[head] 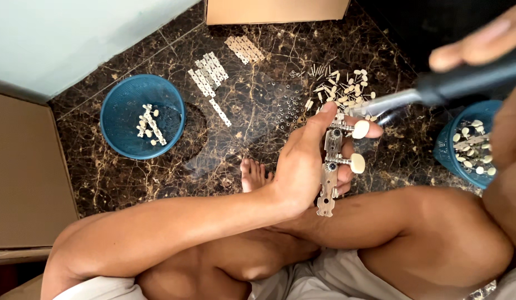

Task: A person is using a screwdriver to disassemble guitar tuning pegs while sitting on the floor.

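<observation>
Head view: left hand (305,161) grips a metal tuner strip (329,178) with cream knobs; right hand (486,47) clasps a screwdriver (436,89) touching its top. Far left of the strip, a blue basket (116,119) holds finished pieces; a cardboard box (274,11) sits beyond.

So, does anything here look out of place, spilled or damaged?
Nothing stands out. The left hand holds a metal tuner strip; the right hand brings a screwdriver to it. Loose small parts lie sorted in heaps on the marble floor between two blue baskets.
</observation>
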